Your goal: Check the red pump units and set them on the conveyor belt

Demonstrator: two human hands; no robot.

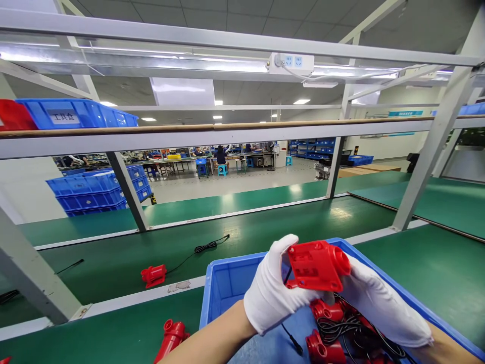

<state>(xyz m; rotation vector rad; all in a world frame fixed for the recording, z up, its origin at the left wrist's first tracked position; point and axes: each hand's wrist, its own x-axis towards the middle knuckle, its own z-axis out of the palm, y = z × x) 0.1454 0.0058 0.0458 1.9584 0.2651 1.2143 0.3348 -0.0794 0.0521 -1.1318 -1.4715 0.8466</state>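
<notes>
A red plastic housing (316,265) with a flat plate side and a round opening is held above a blue bin (223,283). My left hand (275,290), in a white glove, grips its left side between thumb and fingers. At its right end, my gloved right hand (382,298) is closed around the part, with its fingertips partly hidden behind it. In the bin below lie several red housings (326,349) with coiled black cables (341,326).
On the green belt are a red housing (153,275) with a black cable (206,246) and another red part (172,339) nearer. Grey posts (129,194) and a shelf rail (227,136) cross in front. Blue crates (93,194) and seated people are beyond.
</notes>
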